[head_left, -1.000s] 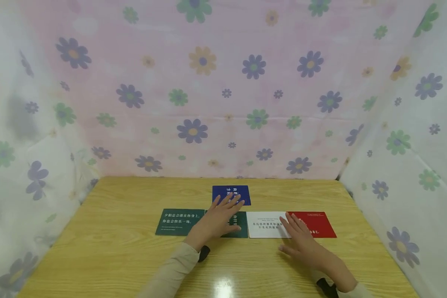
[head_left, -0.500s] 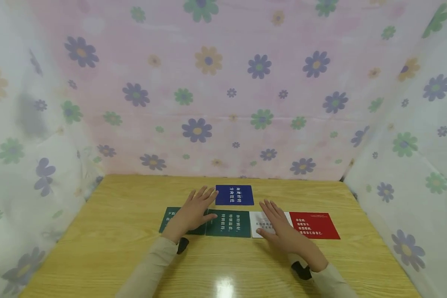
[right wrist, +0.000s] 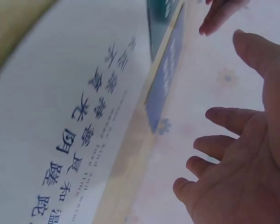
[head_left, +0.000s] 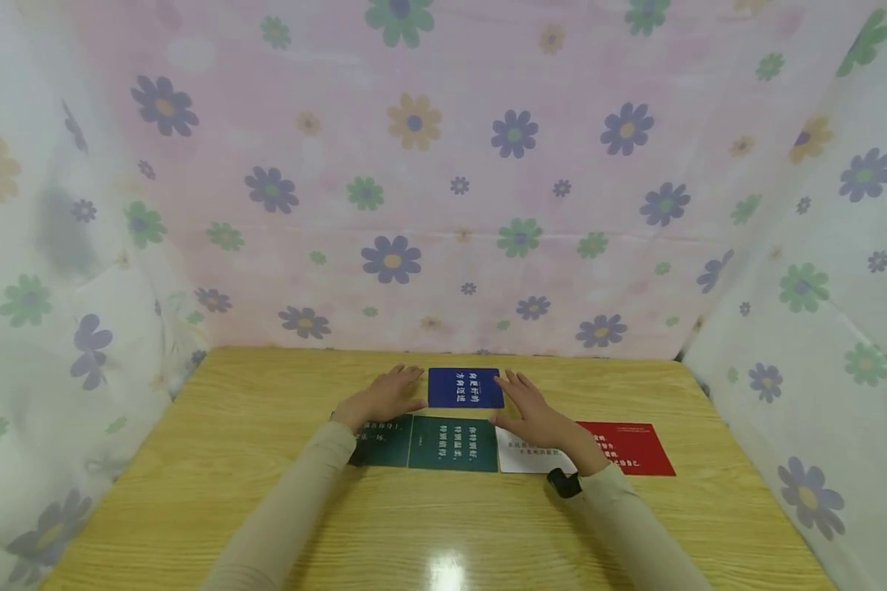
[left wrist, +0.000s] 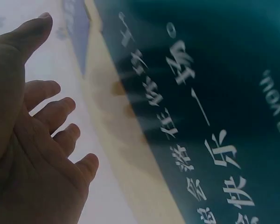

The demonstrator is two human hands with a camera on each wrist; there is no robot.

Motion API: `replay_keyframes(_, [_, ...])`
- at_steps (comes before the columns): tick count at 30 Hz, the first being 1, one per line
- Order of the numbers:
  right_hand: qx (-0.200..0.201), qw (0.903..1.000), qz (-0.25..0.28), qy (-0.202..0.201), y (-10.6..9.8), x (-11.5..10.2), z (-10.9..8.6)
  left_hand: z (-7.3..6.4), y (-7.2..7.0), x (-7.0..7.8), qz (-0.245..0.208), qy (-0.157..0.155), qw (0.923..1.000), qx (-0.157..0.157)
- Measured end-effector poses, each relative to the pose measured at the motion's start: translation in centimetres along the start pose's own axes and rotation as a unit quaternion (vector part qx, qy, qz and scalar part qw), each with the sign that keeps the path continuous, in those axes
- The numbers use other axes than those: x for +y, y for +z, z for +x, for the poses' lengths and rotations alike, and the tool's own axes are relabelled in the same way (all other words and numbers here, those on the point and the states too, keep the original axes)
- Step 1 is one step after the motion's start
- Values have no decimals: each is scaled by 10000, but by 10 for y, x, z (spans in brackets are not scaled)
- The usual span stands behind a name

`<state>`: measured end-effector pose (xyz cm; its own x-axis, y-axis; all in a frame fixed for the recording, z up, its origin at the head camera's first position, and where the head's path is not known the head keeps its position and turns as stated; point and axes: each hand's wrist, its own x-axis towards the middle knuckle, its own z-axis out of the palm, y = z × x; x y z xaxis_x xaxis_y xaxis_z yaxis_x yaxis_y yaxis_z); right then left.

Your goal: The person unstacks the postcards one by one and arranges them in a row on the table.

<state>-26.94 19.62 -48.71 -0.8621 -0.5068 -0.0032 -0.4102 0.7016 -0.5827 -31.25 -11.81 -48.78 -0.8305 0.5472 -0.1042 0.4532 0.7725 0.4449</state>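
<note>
A blue card (head_left: 466, 387) with white writing lies behind a row of cards on the table. To its left is my left hand (head_left: 380, 397), fingers extended, over the back edge of the left green card (head_left: 384, 443). My right hand (head_left: 535, 414) reaches over the white card (head_left: 525, 455), its fingertips right at the blue card's right edge. In both wrist views the fingers are spread and grip nothing. Between the hands lies a second green card (head_left: 454, 444). The red card (head_left: 628, 449) ends the row on the right, partly covered by my right wrist.
The cards lie on a wooden table (head_left: 229, 492) with a bright light reflection near its front. A flowered curtain (head_left: 451, 312) stands along the back edge and both sides. A black band (head_left: 564, 483) is on my right wrist.
Both hands first shift left, the left one uncovering the blue card. Then they reach farther back, ending on either side of it. The cards keep their places.
</note>
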Motion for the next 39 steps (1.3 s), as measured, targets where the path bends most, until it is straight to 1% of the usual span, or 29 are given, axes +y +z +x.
replay_keyframes(2, [-2, 9999, -124, 31, -2, 6, 7, 6, 1, -4, -31, -3, 10000, -28])
replay_keyframes(5, [-99, 9993, -301, 203, -5, 14, 17, 14, 3, -8, -113, -76, 9999, -102])
replay_keyframes(8, [-236, 9980, -461, 369, -7, 20, 27, 20, 4, -9, -253, -234, 9992, -187])
replay_keyframes(12, [-430, 9950, -722, 540, -10, 26, 38, 27, 5, -11, -304, -447, 9981, -284])
replay_keyframes(16, [-521, 9923, -919, 639, -13, 34, 46, 31, 6, -14, -327, -537, 9975, -335])
replay_keyframes(21, [-648, 9899, -853, 933, -15, 40, 53, 34, 6, -16, -236, -573, 9974, -367])
replay_keyframes(27, [-734, 9886, -754, 1074, -17, 41, 57, 33, 7, -9, -136, -653, 9969, -423])
replay_keyframes(31, [-699, 9885, -731, 1128, -17, 41, 59, 34, 8, -8, -346, -777, 9958, -324])
replay_keyframes(33, [-693, 9883, -706, 1157, -16, 42, 60, 34, 10, -10, -528, -856, 9946, -249])
replay_keyframes(39, [-625, 9890, -460, 1260, -13, 46, 59, 36, 17, -19, -834, -929, 9921, -146])
